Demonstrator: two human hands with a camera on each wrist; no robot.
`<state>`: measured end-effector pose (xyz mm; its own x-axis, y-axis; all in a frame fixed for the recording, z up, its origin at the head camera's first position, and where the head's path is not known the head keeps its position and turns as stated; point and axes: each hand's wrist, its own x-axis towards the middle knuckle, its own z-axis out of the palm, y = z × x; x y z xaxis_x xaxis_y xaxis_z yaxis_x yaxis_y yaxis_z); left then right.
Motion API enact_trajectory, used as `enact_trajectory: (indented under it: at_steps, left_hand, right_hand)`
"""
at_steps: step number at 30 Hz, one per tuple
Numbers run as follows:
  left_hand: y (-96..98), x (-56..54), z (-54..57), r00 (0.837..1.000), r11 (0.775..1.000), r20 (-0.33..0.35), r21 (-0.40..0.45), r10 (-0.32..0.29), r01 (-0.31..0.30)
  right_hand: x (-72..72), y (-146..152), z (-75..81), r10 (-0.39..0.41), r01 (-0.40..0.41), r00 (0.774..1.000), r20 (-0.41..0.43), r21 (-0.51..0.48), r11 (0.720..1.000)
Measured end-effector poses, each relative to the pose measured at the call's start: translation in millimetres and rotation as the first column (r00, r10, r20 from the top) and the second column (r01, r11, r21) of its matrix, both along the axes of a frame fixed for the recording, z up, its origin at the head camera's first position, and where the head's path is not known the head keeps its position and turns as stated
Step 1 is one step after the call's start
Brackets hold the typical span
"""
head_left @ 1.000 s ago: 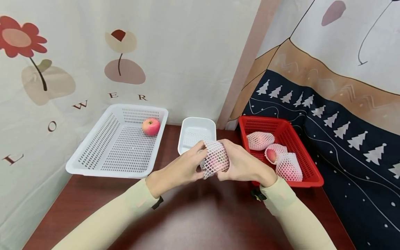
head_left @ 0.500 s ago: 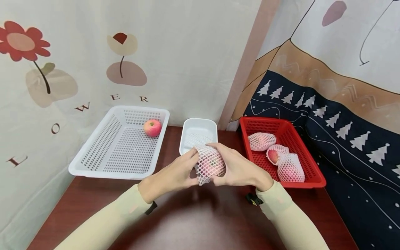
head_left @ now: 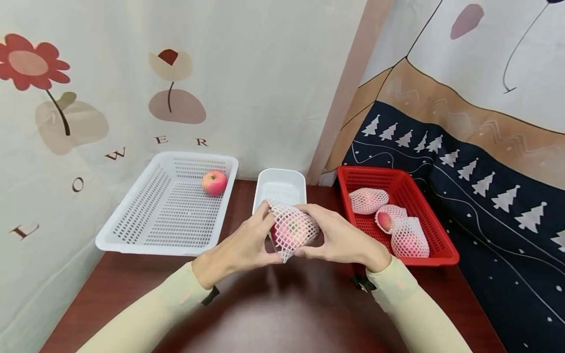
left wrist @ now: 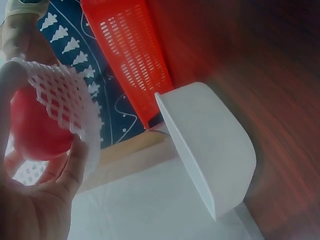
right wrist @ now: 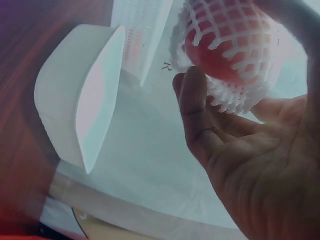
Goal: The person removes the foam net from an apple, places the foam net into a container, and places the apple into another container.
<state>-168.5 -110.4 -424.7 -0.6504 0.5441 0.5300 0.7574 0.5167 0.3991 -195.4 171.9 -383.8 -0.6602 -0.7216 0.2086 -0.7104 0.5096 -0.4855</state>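
An apple (left wrist: 37, 125) partly wrapped in a white foam net (head_left: 289, 223) is held up between my two hands, above the table. My left hand (head_left: 240, 247) pinches the net's left edge between fingers and thumb. Bare red skin shows at that end, and in the left wrist view the net's open mouth spreads around the apple. From the right, my right hand (head_left: 342, 240) grips the netted apple, fingers over the top and thumb below. The right wrist view shows bare red skin below the net's ragged edge.
A white basket (head_left: 150, 247) at left holds one bare apple (head_left: 214, 183). Behind my hands stands a small white tray (head_left: 278, 189). At right, a red basket (head_left: 432, 220) holds three netted apples (head_left: 368, 201). A printed cloth (head_left: 265, 98) hangs behind the brown table (head_left: 282, 318).
My hands have brought the netted apple slightly left and nearer to me. The net's left edge has been pulled outward, and more red skin shows on that side.
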Motion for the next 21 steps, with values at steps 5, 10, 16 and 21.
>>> enact_trajectory:
  at_steps: [5, 10, 16, 21]
  left_hand:
    - [-3.3, -1.1, 0.3, 0.999, 0.999, 0.010, -0.010, 0.043, -0.043]
    - [-6.4, -2.6, 1.1, 0.995, 0.995, 0.033, -0.009, 0.098, -0.097]
    - [-9.4, -1.2, 1.2, 0.986, 0.991, 0.094, 0.010, 0.135, -0.136]
    - [-12.4, 1.1, -0.3, 0.978, 0.987, 0.141, 0.021, 0.152, -0.157]
  right_hand:
    - [-0.3, -2, 2.2, 0.020, -0.021, 0.990, -0.138, -0.008, 1.000]
    - [0.9, -5, 5.5, 0.049, -0.062, 0.972, -0.230, -0.053, 0.997]
    - [3.1, -7, 7.4, 0.044, -0.066, 0.960, -0.276, -0.072, 0.995]
    - [4.8, -10, 6.0, 0.036, -0.054, 0.947, -0.318, -0.047, 0.997]
